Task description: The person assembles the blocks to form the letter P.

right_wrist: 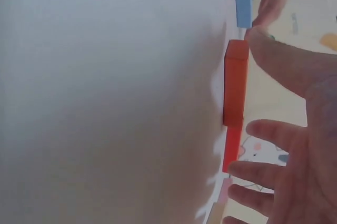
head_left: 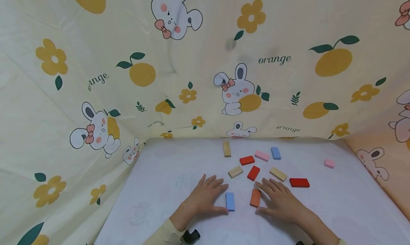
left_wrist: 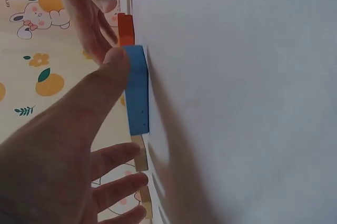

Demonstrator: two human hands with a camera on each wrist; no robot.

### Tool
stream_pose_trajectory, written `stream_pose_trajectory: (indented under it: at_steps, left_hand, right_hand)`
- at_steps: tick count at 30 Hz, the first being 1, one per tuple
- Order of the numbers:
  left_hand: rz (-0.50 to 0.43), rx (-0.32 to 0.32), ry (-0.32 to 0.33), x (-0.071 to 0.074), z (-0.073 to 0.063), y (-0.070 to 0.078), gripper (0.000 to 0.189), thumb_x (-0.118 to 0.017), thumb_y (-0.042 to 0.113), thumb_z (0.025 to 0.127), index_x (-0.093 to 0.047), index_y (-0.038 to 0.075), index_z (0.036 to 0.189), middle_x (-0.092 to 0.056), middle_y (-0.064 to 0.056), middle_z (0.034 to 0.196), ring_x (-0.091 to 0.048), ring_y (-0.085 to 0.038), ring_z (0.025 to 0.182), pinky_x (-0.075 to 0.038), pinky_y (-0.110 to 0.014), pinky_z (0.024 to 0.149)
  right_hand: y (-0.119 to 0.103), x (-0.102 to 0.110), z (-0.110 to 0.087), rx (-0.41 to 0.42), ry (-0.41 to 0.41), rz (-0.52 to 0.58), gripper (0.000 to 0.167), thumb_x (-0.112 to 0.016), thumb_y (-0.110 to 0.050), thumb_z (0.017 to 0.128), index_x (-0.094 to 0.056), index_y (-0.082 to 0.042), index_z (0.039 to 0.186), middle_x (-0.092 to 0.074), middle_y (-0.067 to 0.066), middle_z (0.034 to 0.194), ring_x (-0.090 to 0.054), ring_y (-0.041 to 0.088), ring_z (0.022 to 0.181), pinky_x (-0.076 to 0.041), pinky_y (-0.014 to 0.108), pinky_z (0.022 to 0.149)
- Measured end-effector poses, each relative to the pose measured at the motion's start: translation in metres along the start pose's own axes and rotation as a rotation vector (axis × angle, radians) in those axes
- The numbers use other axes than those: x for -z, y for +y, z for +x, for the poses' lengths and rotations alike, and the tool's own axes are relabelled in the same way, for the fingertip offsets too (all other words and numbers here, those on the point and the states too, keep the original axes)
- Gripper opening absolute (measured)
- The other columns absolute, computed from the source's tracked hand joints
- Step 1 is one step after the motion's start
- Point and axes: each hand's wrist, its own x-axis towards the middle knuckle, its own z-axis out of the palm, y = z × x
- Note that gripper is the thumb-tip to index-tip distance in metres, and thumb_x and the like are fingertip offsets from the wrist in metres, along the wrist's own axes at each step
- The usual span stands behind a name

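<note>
My left hand (head_left: pixel 206 197) is spread beside a blue block (head_left: pixel 230 202) lying flat on the white table. In the left wrist view its thumb tip comes up to the near end of that blue block (left_wrist: pixel 137 90); whether they touch I cannot tell. To the right, an orange block (head_left: pixel 255 197) lies along the inner side of my right hand (head_left: pixel 280 202). That hand's fingers are extended and parted, with the thumb close to the near end of the orange block (right_wrist: pixel 236 82) in the right wrist view. Neither hand grips anything.
Beyond the hands lie more blocks: red (head_left: pixel 253 173), beige (head_left: pixel 235 171), pink (head_left: pixel 262 155) and blue (head_left: pixel 276 153). A red block (head_left: pixel 299 182) and a pink one (head_left: pixel 329 163) sit farther right. A printed curtain (head_left: pixel 205 67) hangs behind the white table (head_left: pixel 153 188).
</note>
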Motion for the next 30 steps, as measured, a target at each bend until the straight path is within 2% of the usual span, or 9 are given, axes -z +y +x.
stream_pose_trajectory:
  at_steps: [8,15,22,30]
  left_hand:
    - [-0.019,-0.021,0.041,0.0009,0.0022,0.0044,0.074,-0.067,0.08,0.09,-0.061,0.033,0.148,-0.054,0.011,0.157,-0.045,-0.017,0.15,-0.03,-0.05,0.127]
    - [-0.063,-0.013,0.049,0.0008,0.0027,0.0031,0.065,-0.074,0.074,0.088,-0.066,0.031,0.136,-0.061,0.011,0.149,-0.052,-0.014,0.143,-0.039,-0.046,0.122]
    - [-0.086,0.007,0.046,0.0016,0.0031,0.0033,0.064,-0.074,0.073,0.089,-0.066,0.031,0.137,-0.062,0.01,0.149,-0.054,-0.016,0.142,-0.043,-0.046,0.118]
    - [-0.105,0.001,0.043,0.0043,0.0032,0.0024,0.061,-0.078,0.065,0.091,-0.068,0.027,0.138,-0.065,0.01,0.145,-0.056,-0.014,0.14,-0.045,-0.042,0.116]
  right_hand:
    - [-0.0015,-0.0032,0.0041,-0.017,-0.003,0.011,0.085,-0.09,-0.056,0.081,-0.061,-0.017,0.151,-0.057,0.016,0.153,-0.049,0.043,0.141,-0.042,0.073,0.109]
    - [-0.0026,-0.0035,0.0057,-0.044,0.017,0.024,0.072,-0.093,-0.048,0.08,-0.066,-0.016,0.138,-0.063,0.011,0.14,-0.056,0.038,0.132,-0.048,0.066,0.107]
    - [-0.0022,-0.003,0.0092,-0.084,0.028,0.031,0.066,-0.096,-0.049,0.076,-0.067,-0.013,0.124,-0.065,0.006,0.124,-0.06,0.028,0.117,-0.053,0.057,0.103]
    - [-0.0036,-0.0027,0.0102,-0.112,0.041,0.088,0.062,-0.098,-0.044,0.073,-0.069,-0.012,0.119,-0.065,0.001,0.114,-0.059,0.023,0.109,-0.058,0.051,0.098]
